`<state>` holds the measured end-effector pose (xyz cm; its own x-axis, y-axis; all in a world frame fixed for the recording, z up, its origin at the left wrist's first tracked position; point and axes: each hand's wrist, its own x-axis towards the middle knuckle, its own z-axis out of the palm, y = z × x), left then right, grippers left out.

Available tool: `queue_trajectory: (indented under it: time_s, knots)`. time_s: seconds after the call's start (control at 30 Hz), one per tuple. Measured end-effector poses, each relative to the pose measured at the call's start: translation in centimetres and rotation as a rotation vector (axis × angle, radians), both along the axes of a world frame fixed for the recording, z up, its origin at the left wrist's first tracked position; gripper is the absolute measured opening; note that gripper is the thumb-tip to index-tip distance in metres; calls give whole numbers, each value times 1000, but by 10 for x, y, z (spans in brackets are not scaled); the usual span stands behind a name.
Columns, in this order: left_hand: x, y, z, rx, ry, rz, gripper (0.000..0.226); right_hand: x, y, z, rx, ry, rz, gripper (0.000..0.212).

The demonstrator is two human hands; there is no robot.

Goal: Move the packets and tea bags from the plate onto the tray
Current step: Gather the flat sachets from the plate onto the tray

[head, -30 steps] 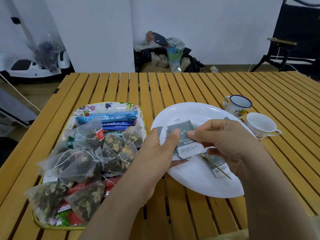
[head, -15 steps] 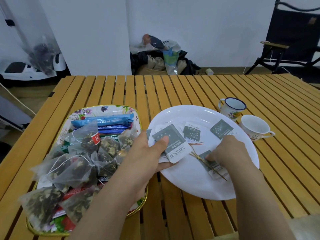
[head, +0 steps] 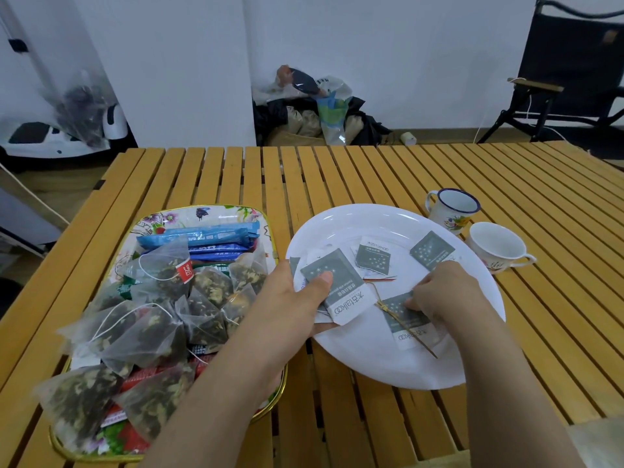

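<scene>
A white plate (head: 371,363) lies on the slatted wooden table. My left hand (head: 290,298) holds a small stack of grey and white packets (head: 341,292) over the plate's left rim, thumb on top. My right hand (head: 439,292) has its fingertips down on another grey packet (head: 405,319) on the plate, beside a thin gold stick (head: 405,327). Two more grey packets (head: 373,260) (head: 432,249) lie further back on the plate. The floral tray (head: 209,212) at the left is heaped with mesh tea bags (head: 148,329) and blue stick packets (head: 199,236).
An enamel mug (head: 452,209) and a white cup (head: 496,246) stand just right of the plate. The table runs on wide to the back and right. A black folding chair (head: 570,72) and a pile of bags (head: 317,109) sit on the floor beyond.
My right hand let go of the stack and dropped onto a packet lying on the plate. The left hand keeps the stack, shifted slightly towards the tray.
</scene>
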<state>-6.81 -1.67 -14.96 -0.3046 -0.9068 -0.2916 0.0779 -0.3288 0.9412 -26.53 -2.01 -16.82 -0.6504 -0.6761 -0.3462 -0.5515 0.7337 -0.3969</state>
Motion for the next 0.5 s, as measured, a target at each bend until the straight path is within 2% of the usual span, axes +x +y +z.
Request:
queue_trajectory:
  time_s: [0.1, 0.17, 0.3, 0.37, 0.5]
  knots:
    - [1, 0, -1, -16, -25, 9, 13, -2, -3, 0, -114, -70, -27, 18]
    - [2, -1, -1, -19, -5, 9, 11, 1, -7, 3, -298, -95, -11, 6]
    - [5, -4, 1, -31, 8, 44, 14, 20, -19, 6, -669, -122, 42, 5]
    - [6, -5, 2, -35, 22, 54, 14, 28, -26, -4, -688, -120, 91, 4]
    - [7, -6, 0, -48, 10, 55, 14, 34, -34, -29, -487, 18, 282, 7]
